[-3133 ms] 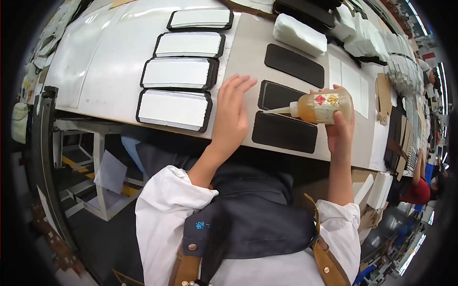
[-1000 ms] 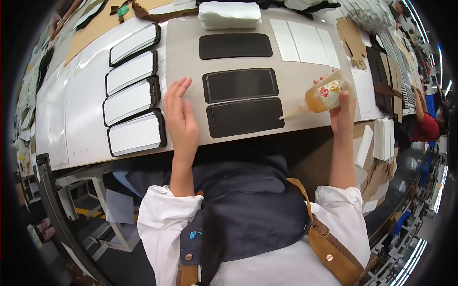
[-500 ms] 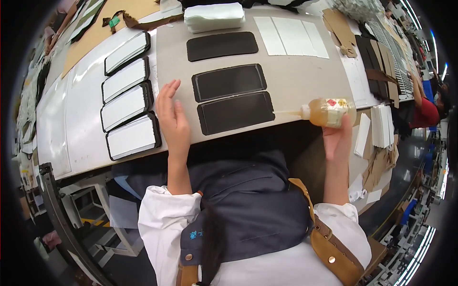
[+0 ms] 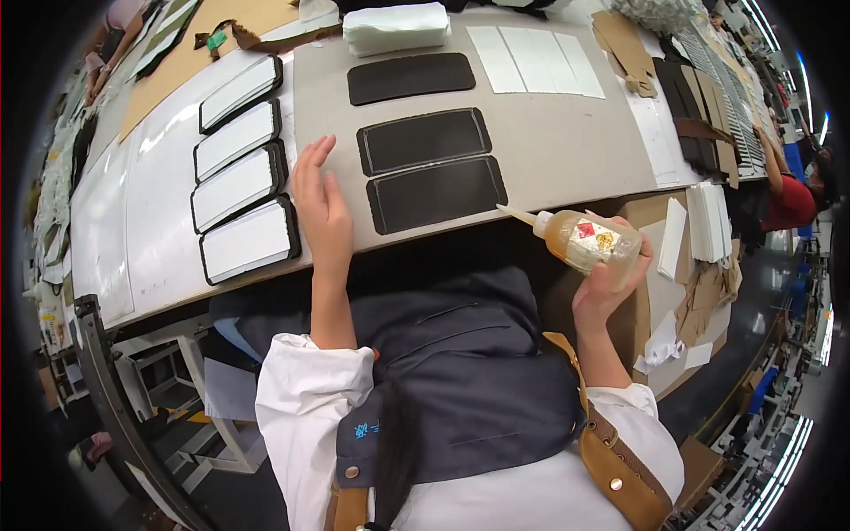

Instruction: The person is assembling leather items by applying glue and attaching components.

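Observation:
My right hand (image 4: 611,283) is wrapped round a squeeze bottle of amber glue (image 4: 591,241). The bottle lies tilted, its long thin nozzle pointing left at the near right corner of the nearest black panel (image 4: 438,196). Whether the tip touches that panel I cannot tell. Thin pale lines run along the edges of this panel and of the middle black panel (image 4: 425,142); a plain black panel (image 4: 412,78) lies farther back. My left hand (image 4: 320,190) holds nothing, fingers raised and thumb apart, between these panels and several white-topped black pieces (image 4: 245,241).
White strips (image 4: 536,60) lie side by side at the back right, and a white stack (image 4: 396,30) stands at the far edge. Brown and white offcuts (image 4: 704,292) fill a box on my right. A person in red (image 4: 790,205) is at the far right.
The bottle has moved down and left and turned, its nozzle now angled up to the left at the panel's corner. My left hand has barely moved.

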The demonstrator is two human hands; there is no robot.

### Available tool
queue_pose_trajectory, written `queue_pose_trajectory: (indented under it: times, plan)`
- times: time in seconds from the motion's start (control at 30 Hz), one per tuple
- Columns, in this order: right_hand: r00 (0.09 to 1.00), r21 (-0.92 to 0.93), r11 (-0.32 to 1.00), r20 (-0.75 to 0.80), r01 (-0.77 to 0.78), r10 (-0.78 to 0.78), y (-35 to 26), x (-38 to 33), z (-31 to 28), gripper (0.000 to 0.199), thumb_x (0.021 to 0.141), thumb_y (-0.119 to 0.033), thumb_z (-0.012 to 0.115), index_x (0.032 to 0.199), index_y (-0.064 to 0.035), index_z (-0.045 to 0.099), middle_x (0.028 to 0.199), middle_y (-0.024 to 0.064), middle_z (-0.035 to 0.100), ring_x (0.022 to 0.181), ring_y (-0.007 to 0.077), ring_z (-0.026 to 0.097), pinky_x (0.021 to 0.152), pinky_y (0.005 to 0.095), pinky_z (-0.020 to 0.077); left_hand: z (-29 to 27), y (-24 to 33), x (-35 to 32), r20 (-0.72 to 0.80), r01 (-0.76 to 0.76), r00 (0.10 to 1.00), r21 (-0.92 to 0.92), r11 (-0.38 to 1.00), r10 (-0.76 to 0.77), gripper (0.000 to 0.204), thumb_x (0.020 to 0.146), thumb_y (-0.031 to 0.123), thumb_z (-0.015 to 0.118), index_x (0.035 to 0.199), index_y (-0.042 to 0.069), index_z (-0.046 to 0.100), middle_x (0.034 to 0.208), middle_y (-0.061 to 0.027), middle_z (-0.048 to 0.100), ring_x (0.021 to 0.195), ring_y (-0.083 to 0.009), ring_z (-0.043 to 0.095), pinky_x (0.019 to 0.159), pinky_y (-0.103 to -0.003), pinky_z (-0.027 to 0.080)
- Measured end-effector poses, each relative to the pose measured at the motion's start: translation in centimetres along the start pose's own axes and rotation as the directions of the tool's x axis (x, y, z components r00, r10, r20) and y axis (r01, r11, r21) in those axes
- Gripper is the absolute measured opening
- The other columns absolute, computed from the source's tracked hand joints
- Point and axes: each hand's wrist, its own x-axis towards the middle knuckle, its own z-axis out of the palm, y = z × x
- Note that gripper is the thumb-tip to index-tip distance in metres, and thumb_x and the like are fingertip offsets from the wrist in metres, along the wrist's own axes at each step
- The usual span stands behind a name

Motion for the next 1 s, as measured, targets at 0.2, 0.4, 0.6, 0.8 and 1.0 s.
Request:
queue_pose_trajectory:
  times: [0.2, 0.4, 0.6, 0.8, 1.0]
  plan:
    - [0.999, 0.008, 0.999, 0.026, 0.033, -0.034, 0.0, -1.0, 1.8, 0.084, 0.088, -0.044, 0.083, 0.139, -0.0041, 0.03, 0.135, 0.0224, 0.051, 0.126, 0.0412, 0.061, 0.11, 0.0529, 0.0506, 0.2, -0.5, -0.3, -0.006, -0.008, 1.0, -0.023, 1.0, 0.008, 0.046, 0.098, -0.003, 0.044, 0.139, 0.006, 0.062, 0.145, -0.0145, 0.059, 0.142, -0.0326, 0.047, 0.121, -0.043, 0.031]
    - [0.985, 0.148, 0.985, 0.139, 0.086, -0.107, 0.5, -1.5, 3.9, 0.082, 0.085, -0.034, 0.087, 0.137, -0.0086, 0.028, 0.131, 0.0224, 0.049, 0.121, 0.0372, 0.062, 0.108, 0.0556, 0.0514, 0.1, -0.1, 0.0, -0.008, -0.012, 1.0, 0.007, 1.0, 0.012, 0.046, 0.097, -0.004, 0.044, 0.139, 0.005, 0.063, 0.145, -0.0149, 0.059, 0.143, -0.0331, 0.047, 0.121, -0.043, 0.031]
    - [0.949, 0.259, 0.955, 0.238, 0.145, -0.209, 1.6, -2.3, 6.0, 0.085, 0.082, -0.027, 0.089, 0.138, -0.0097, 0.027, 0.132, 0.0238, 0.049, 0.12, 0.037, 0.063, 0.105, 0.0535, 0.054, 0.1, 0.0, 0.0, -0.013, -0.005, 1.0, 0.001, 1.0, 0.005, 0.046, 0.097, -0.004, 0.045, 0.138, 0.005, 0.063, 0.144, -0.015, 0.059, 0.143, -0.0338, 0.046, 0.121, -0.044, 0.032]
    - [0.883, 0.329, 0.927, 0.361, 0.18, -0.3, 1.8, -3.0, 8.4, 0.09, 0.077, -0.019, 0.093, 0.138, -0.0104, 0.028, 0.134, 0.0242, 0.05, 0.121, 0.0367, 0.063, 0.103, 0.0526, 0.0555, 0.1, 0.1, -0.1, -0.004, -0.022, 1.0, 0.016, 1.0, 0.022, 0.046, 0.098, -0.004, 0.046, 0.139, 0.005, 0.063, 0.144, -0.0137, 0.059, 0.144, -0.0344, 0.045, 0.121, -0.045, 0.032]
    - [0.943, 0.382, 0.922, 0.28, 0.06, -0.177, 0.9, -2.5, 9.7, 0.086, 0.086, -0.035, 0.086, 0.143, -0.0077, 0.028, 0.139, 0.0227, 0.05, 0.128, 0.0388, 0.059, 0.106, 0.0527, 0.053, 0.2, 0.0, 0.0, -0.005, -0.026, 1.0, 0.023, 0.999, 0.026, 0.045, 0.098, -0.005, 0.045, 0.138, 0.005, 0.063, 0.144, -0.0137, 0.06, 0.144, -0.0349, 0.045, 0.121, -0.046, 0.032]
